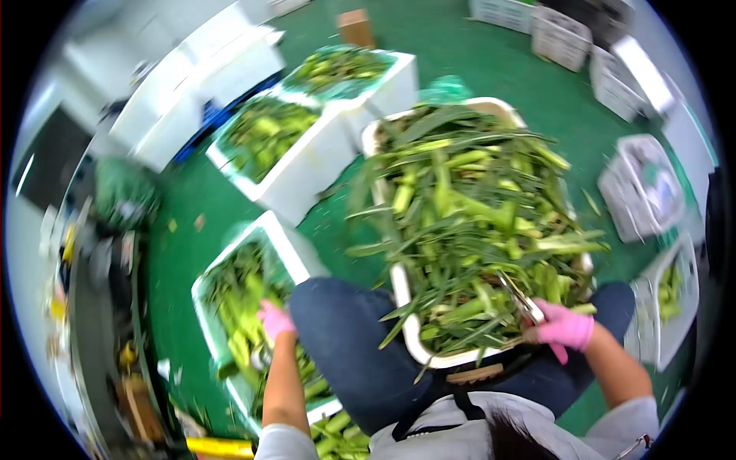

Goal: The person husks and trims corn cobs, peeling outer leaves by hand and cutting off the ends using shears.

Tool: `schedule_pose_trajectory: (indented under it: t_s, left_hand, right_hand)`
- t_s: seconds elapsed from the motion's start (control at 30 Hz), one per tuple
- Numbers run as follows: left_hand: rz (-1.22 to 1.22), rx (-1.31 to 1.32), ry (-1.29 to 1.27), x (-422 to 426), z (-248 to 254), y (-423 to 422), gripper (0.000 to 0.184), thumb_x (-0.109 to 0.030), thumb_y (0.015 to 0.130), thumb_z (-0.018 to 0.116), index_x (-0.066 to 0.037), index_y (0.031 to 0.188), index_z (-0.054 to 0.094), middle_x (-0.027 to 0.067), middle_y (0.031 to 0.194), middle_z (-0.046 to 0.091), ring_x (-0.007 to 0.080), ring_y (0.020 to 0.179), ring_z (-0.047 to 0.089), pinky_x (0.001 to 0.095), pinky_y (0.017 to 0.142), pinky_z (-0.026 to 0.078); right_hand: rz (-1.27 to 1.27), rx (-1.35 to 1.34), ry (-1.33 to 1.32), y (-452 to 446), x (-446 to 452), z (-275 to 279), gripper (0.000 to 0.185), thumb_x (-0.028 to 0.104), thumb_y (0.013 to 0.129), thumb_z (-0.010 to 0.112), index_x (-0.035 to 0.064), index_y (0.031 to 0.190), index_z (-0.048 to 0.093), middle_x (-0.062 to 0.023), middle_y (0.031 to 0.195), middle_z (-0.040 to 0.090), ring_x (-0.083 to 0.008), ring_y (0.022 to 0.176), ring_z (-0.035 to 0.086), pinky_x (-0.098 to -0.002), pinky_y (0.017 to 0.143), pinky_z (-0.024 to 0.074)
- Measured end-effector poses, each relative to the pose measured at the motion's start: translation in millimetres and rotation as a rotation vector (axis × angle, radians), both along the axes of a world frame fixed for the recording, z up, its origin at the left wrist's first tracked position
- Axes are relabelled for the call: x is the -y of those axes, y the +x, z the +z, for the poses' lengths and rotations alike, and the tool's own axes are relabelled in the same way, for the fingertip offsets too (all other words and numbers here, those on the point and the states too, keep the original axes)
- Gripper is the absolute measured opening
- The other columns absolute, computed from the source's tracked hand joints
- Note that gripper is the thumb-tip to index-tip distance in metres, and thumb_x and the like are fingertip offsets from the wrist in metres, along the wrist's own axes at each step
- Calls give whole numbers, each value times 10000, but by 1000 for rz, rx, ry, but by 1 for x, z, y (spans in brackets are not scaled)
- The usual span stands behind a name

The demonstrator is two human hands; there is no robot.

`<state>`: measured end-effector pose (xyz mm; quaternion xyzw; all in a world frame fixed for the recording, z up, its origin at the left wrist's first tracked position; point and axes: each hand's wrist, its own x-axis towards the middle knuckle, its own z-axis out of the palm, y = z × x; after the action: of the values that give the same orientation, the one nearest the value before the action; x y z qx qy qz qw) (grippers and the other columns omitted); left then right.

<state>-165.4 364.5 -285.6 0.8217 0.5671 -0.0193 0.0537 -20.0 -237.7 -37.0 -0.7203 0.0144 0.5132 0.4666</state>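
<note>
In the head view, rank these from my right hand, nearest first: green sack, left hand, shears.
1. Shears, held in the right hand.
2. Left hand, across on the left, over the white box.
3. Green sack, far left, by the wall.

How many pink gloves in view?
2. One glove on the left hand, over the foam box of greens; the other glove on the right hand, holding a metal tool by the white tub's near edge. Any under greens would be hidden.
</note>
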Motion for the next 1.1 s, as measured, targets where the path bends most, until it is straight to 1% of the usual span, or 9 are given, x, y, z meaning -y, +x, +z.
schedule_pose_trajectory:
  t_s: [0.1,0.17,0.2,0.37,0.53,0.6,0.77,1.0,1.1]
  left_hand:
    - [18,68,-113,-58,-47,-8,938,-350,879,730,-110,1606,188,293,1407,487,423,1069,655,483,894,548]
    - [253,640,-536,-93,-67,-25,958,-345,891,711,-123,1623,133,218,1408,526,373,1022,654,483,834,554]
    - [401,859,-684,-22,45,-9,784,-340,904,698,-114,1548,312,122,1233,629,288,919,645,423,705,549]
    - [328,1427,-1074,69,158,-81,335,-335,968,659,-128,1209,553,17,939,615,85,587,476,193,472,345]
    - [54,1912,-1033,211,236,-78,772,-603,983,482,-85,1540,351,224,1457,514,334,1226,634,448,913,628]
    - [-106,2027,-1576,185,240,-65,828,-656,955,485,-94,1545,338,200,1459,517,332,1138,680,464,780,647]
    - [-282,1387,-2250,248,256,36,768,-493,895,697,-104,1492,406,74,1142,594,234,911,613,421,773,543]
    - [-895,786,-1353,350,267,82,878,-424,917,747,14,1539,307,107,1430,499,206,1295,484,316,1108,363]
    - [-1031,632,-929,360,256,74,909,-397,864,803,42,1517,348,173,1348,587,213,1215,584,328,1051,446]
  right_hand:
    - [-21,68,-99,39,18,-15,580,206,833,701,-27,1300,448,-120,835,639,-213,399,574,-355,407,472]
    - [-115,144,-36,71,39,-110,659,214,818,681,-55,1346,393,-123,740,634,-243,400,585,-376,498,504]
    - [-132,144,-50,84,45,-136,692,218,811,671,-67,1365,371,-126,696,632,-258,401,589,-382,543,518]
    - [-94,86,-134,96,34,-122,586,238,822,662,-65,1281,460,-131,629,623,-281,413,587,-332,730,524]
    - [-189,147,78,46,32,4,569,153,820,683,22,1334,474,-64,935,598,-167,755,614,-303,766,519]
    - [-238,335,271,26,40,7,586,149,785,697,49,1323,486,-40,991,579,-131,884,570,-291,775,515]
    - [-456,-7,1042,-18,9,39,730,64,706,641,-10,1400,423,-252,1214,612,-414,1131,627,-554,1034,500]
    - [-84,708,368,-51,14,-23,841,332,753,863,-18,1394,445,-180,1170,608,-267,1056,624,-362,911,517]
    - [-115,586,239,-44,17,4,845,342,755,868,-49,1378,451,-187,1119,603,-286,1031,624,-379,908,514]
